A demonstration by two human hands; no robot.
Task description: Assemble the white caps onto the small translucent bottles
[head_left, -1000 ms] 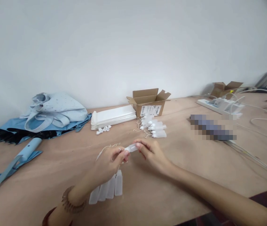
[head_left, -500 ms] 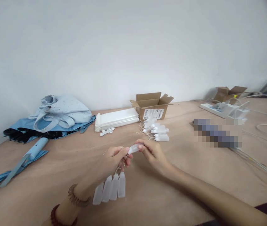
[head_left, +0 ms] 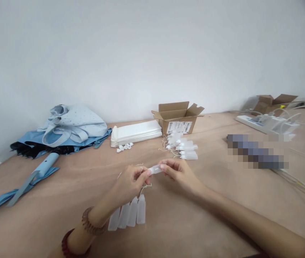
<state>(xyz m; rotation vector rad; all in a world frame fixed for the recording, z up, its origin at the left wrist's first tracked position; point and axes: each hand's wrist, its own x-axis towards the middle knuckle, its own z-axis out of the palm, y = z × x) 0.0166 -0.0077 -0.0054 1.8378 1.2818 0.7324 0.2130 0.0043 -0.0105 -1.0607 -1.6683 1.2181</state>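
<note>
Between my two hands, above the table, is a small translucent plastic bottle [head_left: 156,169]. My left hand [head_left: 134,179] pinches its left end, with a thin string trailing by the fingers. At the other end, my right hand [head_left: 177,172] grips the bottle between thumb and fingers. Several similar bottles [head_left: 141,211] with strings lie in a row on the table below my left wrist, partly hidden by it. Beyond my right hand lies a loose pile of bottles [head_left: 186,145], also with strings. Small white caps [head_left: 125,147] sit behind my left hand.
Against the wall stand a stack of white packets [head_left: 138,132] and an open cardboard box [head_left: 179,118]. To the left lie a pale blue bag [head_left: 74,122] and a blue umbrella [head_left: 46,165]. A power strip [head_left: 260,125] with cables and a blurred-out object [head_left: 254,150] are at right.
The view has shifted slightly, so the table items appear a little displaced. My left fingers have drawn in around the bottle's end. Both hands still hold the bottle.
</note>
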